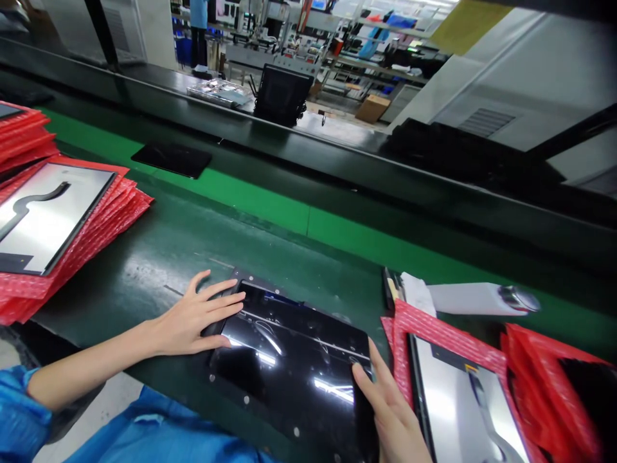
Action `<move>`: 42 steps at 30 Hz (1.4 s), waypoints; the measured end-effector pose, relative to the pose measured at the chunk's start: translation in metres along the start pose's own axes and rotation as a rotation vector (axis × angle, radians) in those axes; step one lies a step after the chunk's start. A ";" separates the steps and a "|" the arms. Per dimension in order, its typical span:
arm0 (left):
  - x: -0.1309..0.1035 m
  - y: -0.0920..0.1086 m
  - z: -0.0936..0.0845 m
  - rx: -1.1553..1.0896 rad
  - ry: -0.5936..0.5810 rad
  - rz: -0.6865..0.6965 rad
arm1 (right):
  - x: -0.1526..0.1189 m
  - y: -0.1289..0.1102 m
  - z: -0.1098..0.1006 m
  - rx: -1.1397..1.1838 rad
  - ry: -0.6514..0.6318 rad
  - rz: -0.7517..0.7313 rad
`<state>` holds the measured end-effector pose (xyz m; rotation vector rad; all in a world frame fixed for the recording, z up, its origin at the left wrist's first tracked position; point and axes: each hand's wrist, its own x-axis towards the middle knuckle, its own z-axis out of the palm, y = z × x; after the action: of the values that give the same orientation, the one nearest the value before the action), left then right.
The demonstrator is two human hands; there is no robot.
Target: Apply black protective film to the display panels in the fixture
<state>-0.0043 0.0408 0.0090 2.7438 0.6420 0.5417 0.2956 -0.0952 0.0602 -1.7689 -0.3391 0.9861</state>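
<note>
A glossy black panel (289, 360) lies in front of me on a dark plate with round silver dots along its edge. My left hand (202, 315) rests at the panel's left end, fingers spread, with the fingertips on its upper left corner. At the right end, my right hand (385, 405) grips the panel's edge, thumb on the top face and fingers along the side. Light reflections and thin, curved lines show on the glossy surface. The panel's lower right part runs close to the bottom of the picture.
Red bubble bags (110, 225) are stacked at the left, a silver-backed screen (62, 199) on top. Another silver-backed screen (463, 399) lies on red wrap at the right, near a white bottle (467, 299). A black panel (172, 159) sits on the green strip.
</note>
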 end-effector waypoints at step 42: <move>0.004 0.005 -0.011 -0.047 -0.222 -0.064 | 0.000 0.025 0.004 -0.030 0.067 0.032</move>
<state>-0.0037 0.0402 0.0220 2.6769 0.6500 0.2292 0.2873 -0.1038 0.0377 -1.8354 -0.2856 0.9462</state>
